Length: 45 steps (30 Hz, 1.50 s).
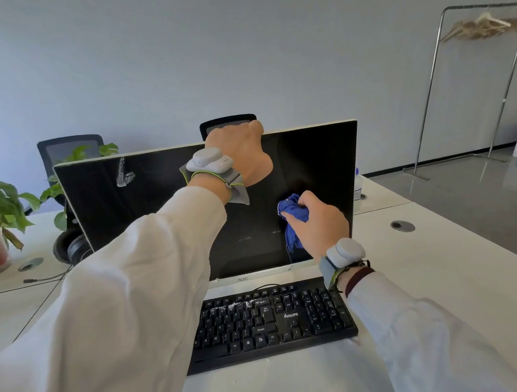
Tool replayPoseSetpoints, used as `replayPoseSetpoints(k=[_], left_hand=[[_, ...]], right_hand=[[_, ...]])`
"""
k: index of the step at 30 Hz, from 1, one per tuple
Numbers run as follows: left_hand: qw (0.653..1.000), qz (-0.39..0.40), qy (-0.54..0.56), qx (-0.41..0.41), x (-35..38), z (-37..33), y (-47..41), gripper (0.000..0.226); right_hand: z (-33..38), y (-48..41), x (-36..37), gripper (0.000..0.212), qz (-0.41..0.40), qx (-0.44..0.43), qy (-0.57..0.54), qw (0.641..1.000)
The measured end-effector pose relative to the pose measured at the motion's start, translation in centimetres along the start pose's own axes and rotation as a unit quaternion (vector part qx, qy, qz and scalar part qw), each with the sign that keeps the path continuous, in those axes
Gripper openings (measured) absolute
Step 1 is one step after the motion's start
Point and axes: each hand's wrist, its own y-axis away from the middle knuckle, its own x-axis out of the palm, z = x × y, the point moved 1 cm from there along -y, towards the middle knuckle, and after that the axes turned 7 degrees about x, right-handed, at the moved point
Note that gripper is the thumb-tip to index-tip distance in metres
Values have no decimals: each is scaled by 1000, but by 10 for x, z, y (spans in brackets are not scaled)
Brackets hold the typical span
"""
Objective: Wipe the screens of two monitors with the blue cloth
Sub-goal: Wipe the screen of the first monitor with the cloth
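Head cam: L hand [241,153] grips monitor [171,209] top, R hand [319,225] clutches blue cloth [293,214] lower-right; white smear [124,176] upper-left left, 2nd monitor unseen.

Dark monitor [95,207] upright, white smudge [123,176] upper left, blue cloth [293,216] bunched against screen's right half

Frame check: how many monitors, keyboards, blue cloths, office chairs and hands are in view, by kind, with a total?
monitor: 1
keyboard: 1
blue cloth: 1
office chairs: 2
hands: 2, left hand and right hand
total: 7
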Motion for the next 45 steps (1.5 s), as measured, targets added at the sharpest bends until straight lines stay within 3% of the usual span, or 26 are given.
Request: replayPoseSetpoints(k=[7,13,16,22,29,38,45], left_hand=[[999,0,-30,18,0,2,2,26],[995,16,-68,66,6,8,-4,5],[989,16,-107,96,10,13,-7,22],[990,2,-98,106,14,17,-10,21],[984,52,-95,139,3,22,-12,34],[987,61,-82,120,9,26,-12,44],[981,82,-64,163,4,31,-12,44]], right_hand=[[-20,35,23,31,26,20,9,999],[-15,28,17,27,21,19,29,999],[1,2,-1,27,-20,-4,-9,1000],[1,-2,-4,30,-25,-20,-12,999],[-19,31,18,30,16,4,47,999],[22,-18,-19,30,-37,-45,21,998],[-5,14,6,29,-11,-7,18,1000]])
